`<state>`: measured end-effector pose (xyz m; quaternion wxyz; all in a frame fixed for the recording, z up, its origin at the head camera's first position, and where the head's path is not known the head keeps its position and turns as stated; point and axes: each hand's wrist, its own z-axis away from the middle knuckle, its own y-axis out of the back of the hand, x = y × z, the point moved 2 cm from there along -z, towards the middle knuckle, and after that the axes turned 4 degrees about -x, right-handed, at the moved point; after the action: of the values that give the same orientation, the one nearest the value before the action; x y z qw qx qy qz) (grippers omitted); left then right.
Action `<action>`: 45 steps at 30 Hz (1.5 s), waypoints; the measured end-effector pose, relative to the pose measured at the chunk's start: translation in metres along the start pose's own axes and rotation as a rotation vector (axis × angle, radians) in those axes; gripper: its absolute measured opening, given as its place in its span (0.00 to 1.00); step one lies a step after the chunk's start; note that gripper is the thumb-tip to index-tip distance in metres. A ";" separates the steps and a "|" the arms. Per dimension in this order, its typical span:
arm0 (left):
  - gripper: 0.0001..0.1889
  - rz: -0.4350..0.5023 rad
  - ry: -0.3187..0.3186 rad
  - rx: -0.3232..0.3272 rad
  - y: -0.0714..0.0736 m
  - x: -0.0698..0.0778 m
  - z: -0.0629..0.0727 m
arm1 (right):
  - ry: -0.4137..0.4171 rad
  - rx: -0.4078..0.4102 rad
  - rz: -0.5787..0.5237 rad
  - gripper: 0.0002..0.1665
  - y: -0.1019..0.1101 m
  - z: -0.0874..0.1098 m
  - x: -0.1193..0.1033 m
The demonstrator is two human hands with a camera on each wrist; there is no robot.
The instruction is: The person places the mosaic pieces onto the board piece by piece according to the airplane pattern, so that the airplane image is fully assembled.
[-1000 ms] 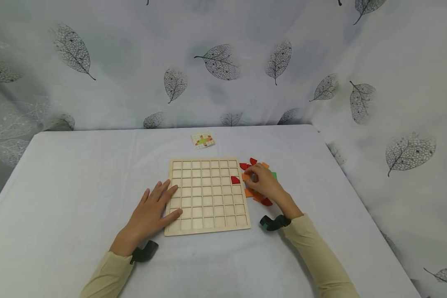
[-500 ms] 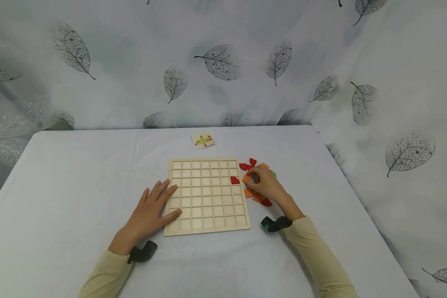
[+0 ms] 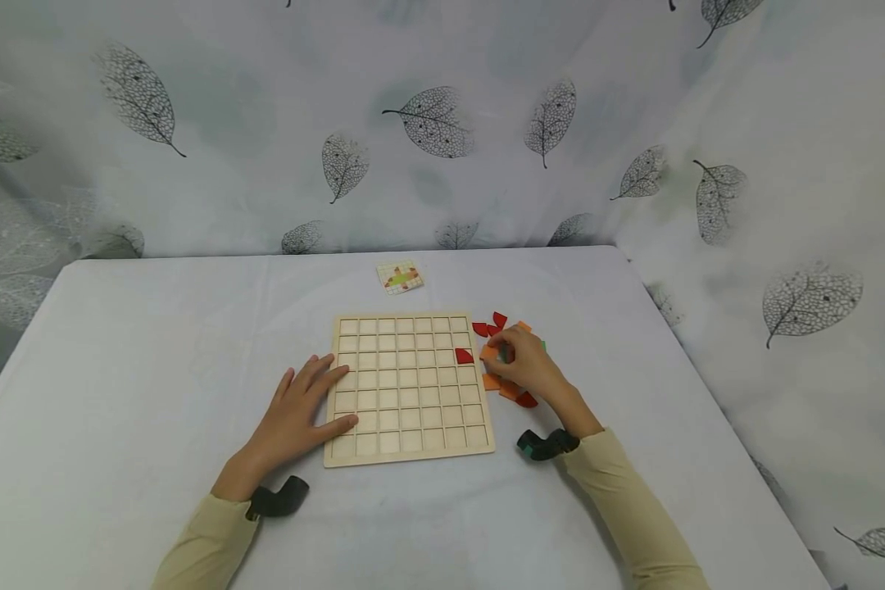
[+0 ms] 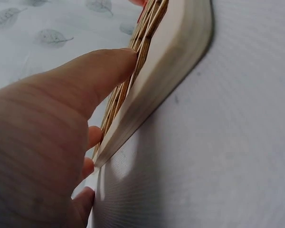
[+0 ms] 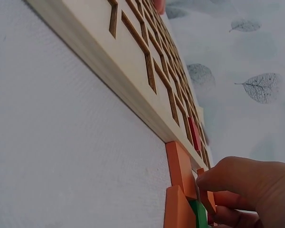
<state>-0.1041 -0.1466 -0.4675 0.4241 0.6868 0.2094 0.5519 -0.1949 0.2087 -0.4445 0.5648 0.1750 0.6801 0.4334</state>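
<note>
A pale wooden grid board [image 3: 398, 397] lies mid-table. My left hand [image 3: 293, 419] rests on its left edge, fingers spread and thumb over the lower left squares. One red quarter-round tile [image 3: 464, 356] sits in a square near the board's right edge. Just right of the board, my right hand [image 3: 525, 362] pinches a small orange tile [image 5: 209, 200] between thumb and fingers, low over the loose pieces. In the right wrist view, another orange tile [image 5: 180, 171] leans at the board's side, with a green piece [image 5: 199, 214] close by. The hand hides part of the pile.
Loose red tiles [image 3: 500, 319] lie above the right hand, and orange tiles [image 3: 510, 390] with a red one [image 3: 527, 400] below it. A small pattern card [image 3: 400, 278] lies behind the board. A leaf-printed cloth [image 3: 442, 123] hangs behind the white table [image 3: 155, 344].
The orange tile at the right fingertips has turned and shifted slightly. My left hand stays on the board's edge, and the red tile keeps its square.
</note>
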 end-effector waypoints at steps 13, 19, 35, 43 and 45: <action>0.40 -0.012 0.013 -0.013 -0.001 -0.001 0.000 | 0.019 0.032 -0.027 0.18 -0.002 0.005 0.000; 0.40 -0.010 0.010 -0.013 -0.001 -0.001 0.000 | 0.052 0.044 -0.017 0.17 -0.002 0.006 0.000; 0.41 -0.017 0.024 -0.028 -0.003 -0.004 -0.003 | 0.114 0.010 -0.066 0.13 -0.008 0.009 -0.009; 0.41 -0.021 0.014 -0.016 -0.003 -0.003 -0.002 | 0.100 -0.004 -0.069 0.14 -0.012 0.013 -0.013; 0.40 -0.023 0.007 -0.006 -0.004 -0.002 -0.002 | 0.108 -0.005 -0.066 0.14 -0.012 0.014 -0.014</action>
<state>-0.1059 -0.1457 -0.4718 0.4316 0.6811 0.2171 0.5502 -0.1750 0.1973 -0.4457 0.5418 0.1276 0.7137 0.4252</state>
